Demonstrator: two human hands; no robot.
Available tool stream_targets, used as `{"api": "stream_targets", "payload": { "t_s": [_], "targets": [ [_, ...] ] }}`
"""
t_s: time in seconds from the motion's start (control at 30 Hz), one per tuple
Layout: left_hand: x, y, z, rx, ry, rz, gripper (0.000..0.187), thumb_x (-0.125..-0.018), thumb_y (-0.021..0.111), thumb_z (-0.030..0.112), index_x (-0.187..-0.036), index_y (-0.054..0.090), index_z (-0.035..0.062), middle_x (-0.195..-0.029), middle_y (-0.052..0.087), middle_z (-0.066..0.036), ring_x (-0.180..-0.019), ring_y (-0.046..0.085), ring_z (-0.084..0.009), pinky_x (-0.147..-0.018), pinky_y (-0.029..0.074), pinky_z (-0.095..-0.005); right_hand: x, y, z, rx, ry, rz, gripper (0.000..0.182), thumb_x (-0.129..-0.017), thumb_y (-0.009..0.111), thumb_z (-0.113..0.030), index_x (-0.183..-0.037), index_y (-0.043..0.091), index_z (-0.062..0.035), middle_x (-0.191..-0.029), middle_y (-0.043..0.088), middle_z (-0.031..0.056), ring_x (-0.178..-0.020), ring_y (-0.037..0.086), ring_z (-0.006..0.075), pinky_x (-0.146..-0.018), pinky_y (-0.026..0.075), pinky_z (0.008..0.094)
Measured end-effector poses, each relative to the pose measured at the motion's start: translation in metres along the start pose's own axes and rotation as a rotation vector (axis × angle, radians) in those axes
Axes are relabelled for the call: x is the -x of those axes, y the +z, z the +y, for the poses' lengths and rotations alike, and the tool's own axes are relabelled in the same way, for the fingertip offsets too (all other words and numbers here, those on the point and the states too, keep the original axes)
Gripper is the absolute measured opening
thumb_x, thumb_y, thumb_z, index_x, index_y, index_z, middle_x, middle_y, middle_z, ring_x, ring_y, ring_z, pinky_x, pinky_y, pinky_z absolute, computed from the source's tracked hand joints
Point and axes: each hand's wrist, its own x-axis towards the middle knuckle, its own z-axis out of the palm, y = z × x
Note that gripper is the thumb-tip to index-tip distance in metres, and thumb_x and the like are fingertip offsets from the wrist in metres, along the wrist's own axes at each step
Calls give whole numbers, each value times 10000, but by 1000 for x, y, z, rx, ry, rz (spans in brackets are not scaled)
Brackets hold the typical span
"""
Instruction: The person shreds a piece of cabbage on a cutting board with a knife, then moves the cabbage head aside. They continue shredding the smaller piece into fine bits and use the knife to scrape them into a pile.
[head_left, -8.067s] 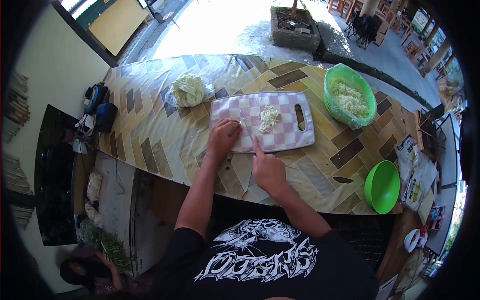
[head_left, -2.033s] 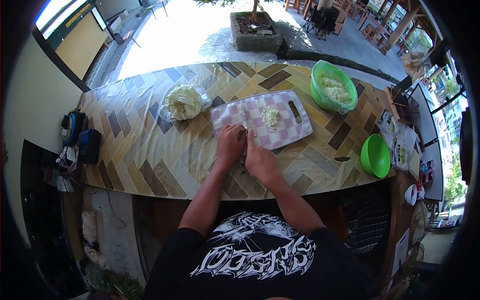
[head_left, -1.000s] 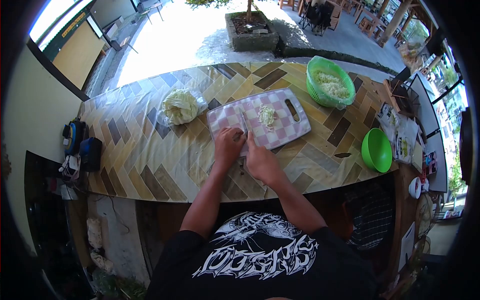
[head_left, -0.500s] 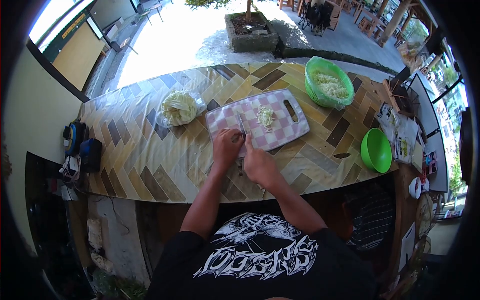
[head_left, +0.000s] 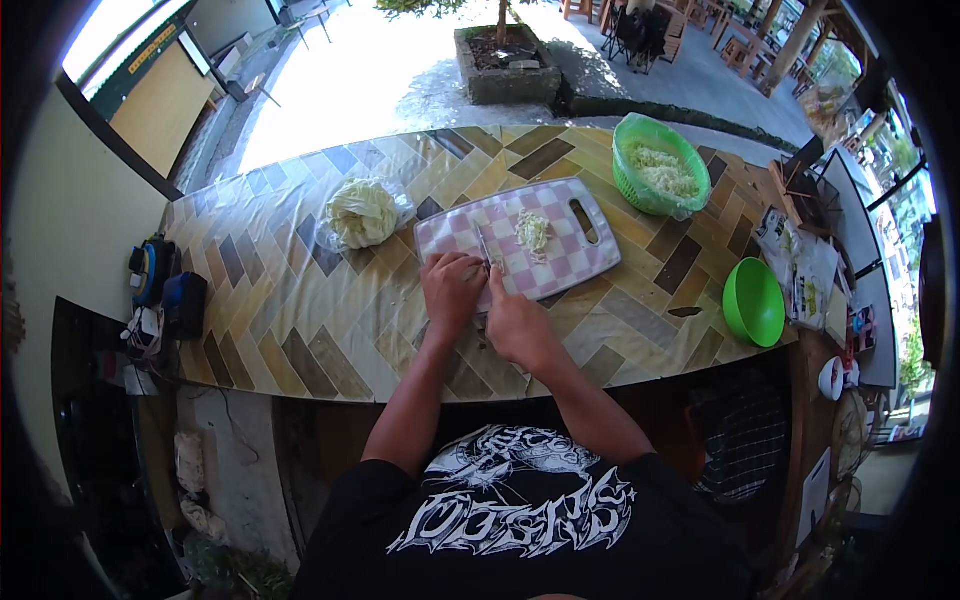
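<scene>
My right hand [head_left: 517, 326] is closed round a knife [head_left: 484, 243], its index finger stretched along the top and the blade pointing away from me over the checkered cutting board [head_left: 452, 233]. Just left of the blade, my left hand [head_left: 453, 290] rests on the board's near edge with fingers curled. Whatever lies beneath those fingers is hidden, though a few pale shreds show by the blade. A small heap of shredded cabbage [head_left: 533, 234] sits mid-board. Beyond the board's left side lies a cabbage [head_left: 361, 214] on clear plastic.
A green basket [head_left: 628, 184] lined with plastic holds more shreds at the back right. Near the right edge stands a green bowl [head_left: 754, 302], beside plastic packets [head_left: 803, 262]. Dark cases [head_left: 184, 307] sit at the table's left end.
My left hand's fingers have drawn flatter and closer together beside the blade. The knife and right hand stay nearly in place; the whole view shifts slightly.
</scene>
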Motion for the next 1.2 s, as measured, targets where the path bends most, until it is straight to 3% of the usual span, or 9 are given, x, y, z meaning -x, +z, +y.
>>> {"api": "stream_targets", "payload": {
  "t_s": [0.17, 0.27, 0.67, 1.2],
  "targets": [
    [-1, 1, -8, 51, -36, -63, 181, -851, 825, 232, -960, 871, 94, -1048, 823, -90, -1031, 695, -322, -1007, 519, -432, -5, 4, -6, -35, 51, 1, 782, -999, 530, -122, -1699, 228, 51, -1032, 761, 328, -970, 767, 488, -902, 603, 587],
    [1, 3, -14, 43, -3, -57, 175, -858, 817, 218, -970, 873, 94, -1071, 825, -96, -1035, 696, -324, -1003, 526, -434, -11, 11, 5, -101, 33, 83, 734, -1024, 495, -155, -1706, 267, -8, -957, 750, 336, -893, 755, 510, -863, 590, 619],
    [4, 3, -10, 28, 8, -20, 169, -852, 825, 179, -993, 867, 94, -1017, 806, -89, -1050, 677, -323, -998, 519, -437, -18, 19, 3, -33, -15, 89, 753, -1014, 510, -142, -1693, 244, 46, -955, 754, 334, -903, 758, 503, -861, 598, 602],
    [5, 4, -11, 25, 34, 11, 132, -856, 829, 156, -963, 851, 82, -932, 761, -100, -949, 672, -319, -930, 519, -441, -5, -1, 0, -116, 34, 39, 735, -1025, 512, -161, -1701, 269, -1, -940, 745, 341, -910, 749, 518, -872, 580, 632]
  ]
}}
